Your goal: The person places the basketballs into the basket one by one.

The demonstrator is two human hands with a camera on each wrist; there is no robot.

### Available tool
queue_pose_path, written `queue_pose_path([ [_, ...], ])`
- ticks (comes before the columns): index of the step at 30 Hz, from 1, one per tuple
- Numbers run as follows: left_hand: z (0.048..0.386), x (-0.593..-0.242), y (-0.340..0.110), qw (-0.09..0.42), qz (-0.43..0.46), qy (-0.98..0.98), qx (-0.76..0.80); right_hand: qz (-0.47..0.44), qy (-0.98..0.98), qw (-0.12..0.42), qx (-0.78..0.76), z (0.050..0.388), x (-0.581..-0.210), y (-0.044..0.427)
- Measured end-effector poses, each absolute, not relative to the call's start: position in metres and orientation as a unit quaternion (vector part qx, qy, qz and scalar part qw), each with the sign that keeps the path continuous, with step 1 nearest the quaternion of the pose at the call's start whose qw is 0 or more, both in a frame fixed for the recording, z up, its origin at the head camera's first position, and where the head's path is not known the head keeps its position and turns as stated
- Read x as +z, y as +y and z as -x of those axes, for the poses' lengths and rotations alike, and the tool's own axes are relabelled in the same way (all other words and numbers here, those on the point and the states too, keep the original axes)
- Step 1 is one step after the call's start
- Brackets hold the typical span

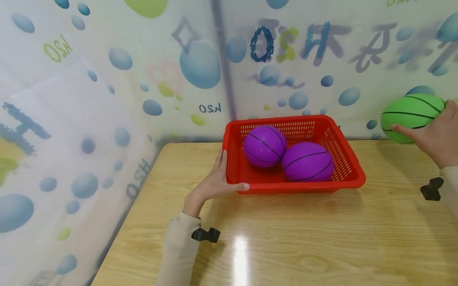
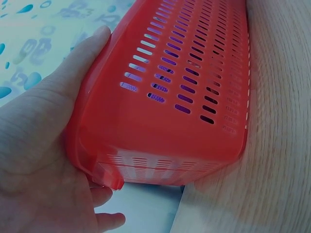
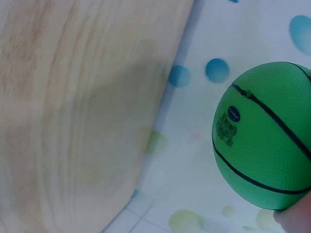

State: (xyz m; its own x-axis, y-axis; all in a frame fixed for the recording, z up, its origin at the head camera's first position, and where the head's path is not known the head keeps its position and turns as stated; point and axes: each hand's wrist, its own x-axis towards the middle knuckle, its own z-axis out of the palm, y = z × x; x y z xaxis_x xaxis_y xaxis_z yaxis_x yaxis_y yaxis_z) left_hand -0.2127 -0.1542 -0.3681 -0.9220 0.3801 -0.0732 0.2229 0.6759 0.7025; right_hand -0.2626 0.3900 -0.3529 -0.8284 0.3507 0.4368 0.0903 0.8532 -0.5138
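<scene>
A red plastic basket (image 1: pixel 297 185) with slotted walls stands on the table and contains two purple balls with black lines, the left ball (image 1: pixel 264 147) and the right ball (image 1: pixel 307 162), side by side. My left hand (image 1: pixel 213 182) grips the basket's near left corner, the thumb along the front rim and the fingers against the left side. Far to the right, my right hand (image 1: pixel 438 133) holds a green ball (image 1: pixel 409 113) above the table's back edge. Printed marks show on this green ball (image 3: pixel 257 141) in the right wrist view, where most of the hand is out of frame.
The light wooden table (image 1: pixel 304 238) meets a pale wall covering (image 1: pixel 171 71) printed with blue and green spots and letters behind it. Its left edge runs beside a similar covering (image 1: pixel 82 127). Small black devices sit at both wrists.
</scene>
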Motion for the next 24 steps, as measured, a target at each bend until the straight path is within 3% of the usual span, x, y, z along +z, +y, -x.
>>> queue_pose_path([
  [7, 0.213, -0.368, -0.154, 0.103, -0.174, 0.907, 0.369, 0.069, -0.903, 0.314, 0.286, 0.26, -0.342, 0.373],
  [24, 0.212, -0.368, -0.154, 0.11, -0.16, 0.91, 0.367, -0.016, -0.887, 0.312, 0.34, 0.264, -0.323, 0.322],
])
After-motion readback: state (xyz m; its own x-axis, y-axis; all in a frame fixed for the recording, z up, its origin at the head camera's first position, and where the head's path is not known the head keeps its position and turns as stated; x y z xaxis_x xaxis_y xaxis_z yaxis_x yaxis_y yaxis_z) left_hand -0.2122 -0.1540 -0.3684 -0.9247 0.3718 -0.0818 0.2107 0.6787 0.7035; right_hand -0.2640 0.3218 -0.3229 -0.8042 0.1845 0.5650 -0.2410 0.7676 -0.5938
